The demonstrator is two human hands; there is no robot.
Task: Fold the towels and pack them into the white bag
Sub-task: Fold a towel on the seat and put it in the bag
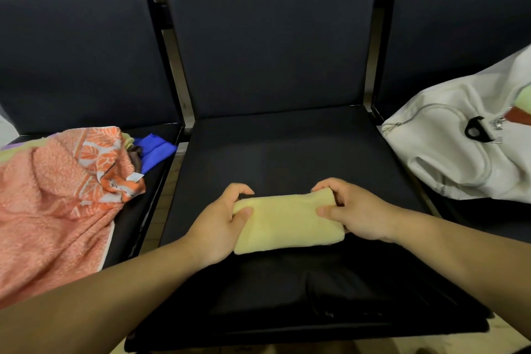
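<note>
Both hands on it: left hand (pixel 221 223) and right hand (pixel 355 214), fingers (pixel 327 182) curled round each end of the folded yellow towel (pixel 287 223), low over the middle seat (pixel 287 147). Slacken either grip on the carry and the fold could spring open. The white bag (pixel 459 164) lies slumped on the right seat, nothing between; its opening may need holding. Left, the orange towel (pixel 57 195) and blue cloth (pixel 156 149) wait.

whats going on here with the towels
A person's left hand and right hand each hold an end of a folded pale yellow terry towel over the middle dark padded seat. A crumpled orange patterned towel and a blue cloth lie heaped on the seat to the left. The white zippered fabric bag sits on the right seat.
</note>
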